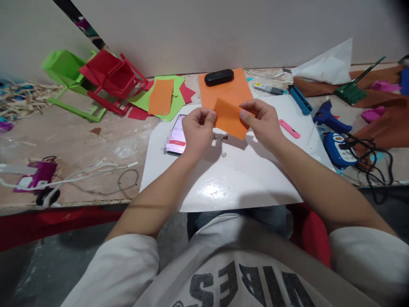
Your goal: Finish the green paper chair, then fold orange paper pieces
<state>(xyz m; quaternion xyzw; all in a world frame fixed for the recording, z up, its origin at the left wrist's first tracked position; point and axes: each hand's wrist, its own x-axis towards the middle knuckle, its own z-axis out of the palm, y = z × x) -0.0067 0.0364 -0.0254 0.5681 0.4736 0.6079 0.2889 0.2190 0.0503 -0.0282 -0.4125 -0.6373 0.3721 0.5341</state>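
A small square of orange paper [230, 119] is held up above the white sheet [220, 183] on the table. My left hand [198, 130] pinches its left edge between thumb and finger. At its upper right corner, my right hand [263, 121] grips the paper the same way. Just left of my left hand lies a phone [177, 134] with its screen lit, partly covered by that hand. Behind the held square is a larger orange sheet [223, 91] with a black case [219, 77] on it. A pink cutter [289, 128] rests to the right of my right hand.
Folded green [65, 70] and red paper chairs [110, 76] stand at the back left, near an orange piece [161, 97] on green paper. On the right lie a blue stapler [300, 100], a glue gun [332, 117], and a blue device [339, 150] with black cable.
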